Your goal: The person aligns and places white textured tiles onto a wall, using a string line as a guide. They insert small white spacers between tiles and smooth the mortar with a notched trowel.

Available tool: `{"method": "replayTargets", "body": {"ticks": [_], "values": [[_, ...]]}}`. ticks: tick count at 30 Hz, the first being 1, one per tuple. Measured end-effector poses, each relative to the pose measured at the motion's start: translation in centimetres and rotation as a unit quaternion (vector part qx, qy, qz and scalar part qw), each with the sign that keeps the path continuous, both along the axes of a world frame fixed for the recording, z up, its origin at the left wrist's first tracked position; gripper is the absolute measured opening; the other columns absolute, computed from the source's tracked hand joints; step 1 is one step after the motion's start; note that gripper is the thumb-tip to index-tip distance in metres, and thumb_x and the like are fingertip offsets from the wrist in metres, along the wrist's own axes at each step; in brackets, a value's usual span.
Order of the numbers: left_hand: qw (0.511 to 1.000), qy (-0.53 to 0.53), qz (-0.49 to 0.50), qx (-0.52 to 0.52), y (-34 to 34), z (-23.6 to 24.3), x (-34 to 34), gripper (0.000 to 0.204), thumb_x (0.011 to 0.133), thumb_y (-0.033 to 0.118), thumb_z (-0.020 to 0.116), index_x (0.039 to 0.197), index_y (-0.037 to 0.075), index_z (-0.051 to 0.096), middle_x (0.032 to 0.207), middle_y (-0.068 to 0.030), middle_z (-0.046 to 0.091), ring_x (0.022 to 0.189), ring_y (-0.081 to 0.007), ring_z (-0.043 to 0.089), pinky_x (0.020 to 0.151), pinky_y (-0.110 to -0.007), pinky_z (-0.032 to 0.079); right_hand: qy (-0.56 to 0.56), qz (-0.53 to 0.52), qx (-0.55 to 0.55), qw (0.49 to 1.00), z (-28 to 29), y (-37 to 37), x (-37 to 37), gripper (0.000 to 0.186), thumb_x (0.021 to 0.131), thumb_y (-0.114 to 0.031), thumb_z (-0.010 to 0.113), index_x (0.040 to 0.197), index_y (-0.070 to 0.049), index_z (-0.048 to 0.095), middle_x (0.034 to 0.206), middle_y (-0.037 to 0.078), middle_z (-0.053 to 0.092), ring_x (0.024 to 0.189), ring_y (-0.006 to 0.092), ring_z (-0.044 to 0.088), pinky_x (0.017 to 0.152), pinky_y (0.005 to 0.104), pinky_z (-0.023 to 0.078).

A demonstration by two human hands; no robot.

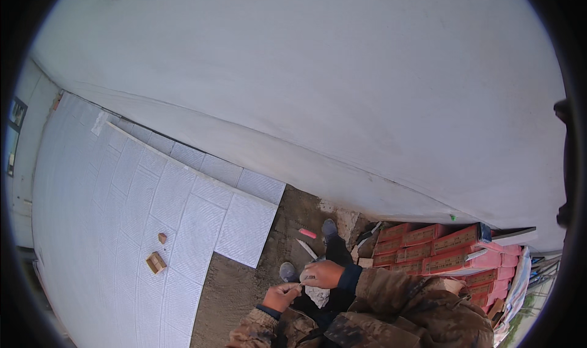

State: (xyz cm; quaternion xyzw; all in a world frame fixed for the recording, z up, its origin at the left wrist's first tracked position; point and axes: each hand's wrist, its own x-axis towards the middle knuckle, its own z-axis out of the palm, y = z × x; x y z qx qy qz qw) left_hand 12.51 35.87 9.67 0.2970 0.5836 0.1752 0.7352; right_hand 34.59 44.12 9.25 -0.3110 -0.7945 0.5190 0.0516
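Observation:
Low in the middle, in front of my body, my left hand (pixel 282 296) and my right hand (pixel 323 274) come together. The fingers of both are closed in a pinch, their tips almost touching. Whatever lies between them is too small to make out. Below the hands, between my legs, shows a pale grey, rough patch (pixel 318 296). My shoes (pixel 330 227) stand on bare brown ground (pixel 235 293). Near them lie a pinkish-red bar-shaped object (pixel 307 232) and a thin whitish strip (pixel 306 249).
Pale ribbed paving tiles (pixel 183 226) cover the left side, with a small open cardboard box (pixel 156 262) and a brown lump (pixel 162 238) on them. A long straight strip (pixel 183 166) crosses the tiles. Red cartons (pixel 422 250) are stacked at right, beside the white wall (pixel 342 103).

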Motion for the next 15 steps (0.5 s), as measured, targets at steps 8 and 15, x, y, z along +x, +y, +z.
{"method": "replayTargets", "body": {"ticks": [8, 15], "values": [[0.978, -0.023, 0.206, 0.026, 3.6, -7.5, 6.2, 0.022, 0.093, 0.018, 0.066, 0.100, -0.002, 0.071, 0.083, -0.0024, 0.069, 0.074, -0.0082, 0.060, 0.067, -0.025, 0.049, -0.028, 0.087, -0.040, 0.995, -7.8, 9.9, 4.0, 0.032, 0.092, -0.034, 0.059, 0.110, -0.008, 0.066, 0.095, 0.014, 0.063, 0.086, 0.0338, 0.063, 0.076, 0.0409, 0.051], [0.950, 0.026, 0.309, -0.025, -0.1, -18.5, 9.2, 0.023, 0.093, 0.018, 0.063, 0.100, -0.003, 0.070, 0.078, -0.0018, 0.067, 0.069, -0.0089, 0.060, 0.063, -0.026, 0.048, -0.247, -0.063, -0.119, 0.960, -22.2, 16.9, 6.5, 0.056, 0.090, -0.034, 0.062, 0.138, -0.006, 0.048, 0.091, 0.015, 0.065, 0.084, 0.0293, 0.064, 0.077, 0.0413, 0.050]]}}
